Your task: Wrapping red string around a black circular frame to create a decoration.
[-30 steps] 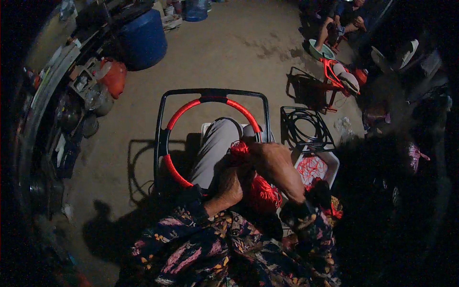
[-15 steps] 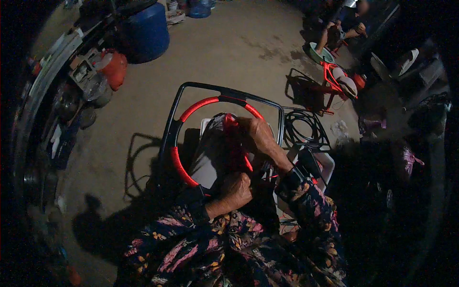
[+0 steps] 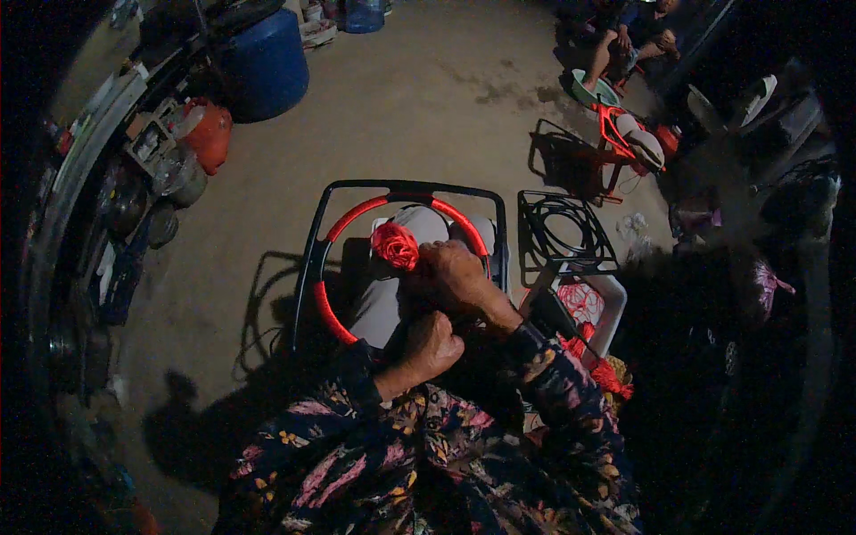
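A black metal frame point(image 3: 308, 259) with rounded corners stands before me, and inside it sits a round ring point(image 3: 332, 314) partly wrapped in shiny red cord. My right hand point(image 3: 464, 276) is closed over the ring's opening, at the side of a wound bundle of red cord point(image 3: 395, 246), which it appears to hold. Nearer to me, my left hand point(image 3: 430, 346) makes a closed fist by the ring's near side. What lies inside that fist is hidden. The near part of the ring disappears behind my left sleeve and in shadow.
Right of the frame are another black frame point(image 3: 568, 234) and a pale container point(image 3: 611, 325) with pinkish-red cord inside. Farther off are a red stool point(image 3: 613, 143), a green basin point(image 3: 596, 92) and a seated person point(image 3: 642, 40). A blue barrel point(image 3: 266, 69) stands far left.
The red cord bundle has come into fuller view left of my right hand. My right hand has moved slightly nearer and left. The frame appears shifted left, uncovering the container of cord.
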`<action>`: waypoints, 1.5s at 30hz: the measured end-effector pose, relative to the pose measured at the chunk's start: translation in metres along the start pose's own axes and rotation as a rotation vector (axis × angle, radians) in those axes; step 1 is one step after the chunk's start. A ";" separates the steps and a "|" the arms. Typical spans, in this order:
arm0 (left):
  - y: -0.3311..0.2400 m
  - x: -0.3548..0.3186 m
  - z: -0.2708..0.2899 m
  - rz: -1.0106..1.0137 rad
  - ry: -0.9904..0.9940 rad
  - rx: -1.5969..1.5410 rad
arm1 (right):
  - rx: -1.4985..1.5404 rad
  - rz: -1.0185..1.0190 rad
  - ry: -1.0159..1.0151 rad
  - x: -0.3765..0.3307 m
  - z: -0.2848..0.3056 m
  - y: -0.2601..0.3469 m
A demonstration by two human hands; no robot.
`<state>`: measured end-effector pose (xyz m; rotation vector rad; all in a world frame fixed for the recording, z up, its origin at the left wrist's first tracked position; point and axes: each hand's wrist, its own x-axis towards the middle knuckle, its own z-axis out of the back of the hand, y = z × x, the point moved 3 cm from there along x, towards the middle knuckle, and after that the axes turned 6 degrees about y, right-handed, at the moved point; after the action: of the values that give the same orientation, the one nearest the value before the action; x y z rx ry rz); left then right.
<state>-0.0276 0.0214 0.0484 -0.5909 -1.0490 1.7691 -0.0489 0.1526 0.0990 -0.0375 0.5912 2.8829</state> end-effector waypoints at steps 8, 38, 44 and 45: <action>0.003 0.012 0.005 0.007 0.156 0.009 | 1.343 -0.046 -0.271 -0.037 0.101 -0.021; -0.023 0.017 0.036 0.476 0.336 -0.767 | 1.114 -0.656 -0.360 -0.170 0.045 -0.052; -0.019 0.012 0.033 0.408 0.281 -0.714 | 0.770 -0.419 -0.202 -0.133 0.048 -0.001; -0.024 0.013 0.034 0.384 0.304 -0.748 | 0.640 -0.409 -0.167 -0.134 0.043 -0.004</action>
<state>-0.0469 0.0240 0.0869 -1.5556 -1.4381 1.4842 0.0835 0.1481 0.1458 0.1547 1.2665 2.1719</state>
